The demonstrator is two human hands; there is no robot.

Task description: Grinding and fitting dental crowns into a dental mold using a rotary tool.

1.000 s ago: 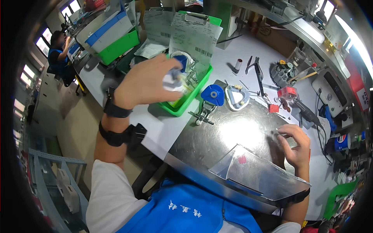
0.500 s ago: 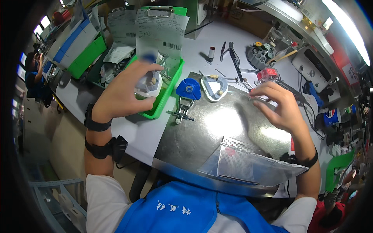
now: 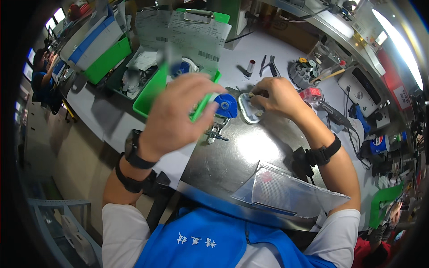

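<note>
Blurred by motion, my left hand (image 3: 181, 116) hovers over the green tray (image 3: 146, 99), its thumb and fingers apart around a gap through which the tray's rim shows. Right beside its fingertips stands a small articulator with a blue mounting piece (image 3: 226, 106) and a metal hinge frame (image 3: 217, 130). My right hand (image 3: 279, 97) has its thumb and fingers pinched on a horseshoe-shaped dental model (image 3: 249, 114), grey with a white base, which rests on the metal plate (image 3: 214, 163). The fingers cover its upper right part. Behind my left hand, a blue-and-white piece (image 3: 182, 68) sits in the tray.
A clear plastic bag (image 3: 286, 190) lies at the plate's front edge. Behind the right hand are pliers (image 3: 272, 67), a dark red-capped tube (image 3: 250, 68), a grey bur holder (image 3: 306, 71) and a corded handpiece (image 3: 335, 116). Clipboards with papers (image 3: 196, 33) stand at the back.
My left hand has moved right, from the tray's inside toward the articulator. My right hand has left the small tools at the right and moved left onto the dental model.
</note>
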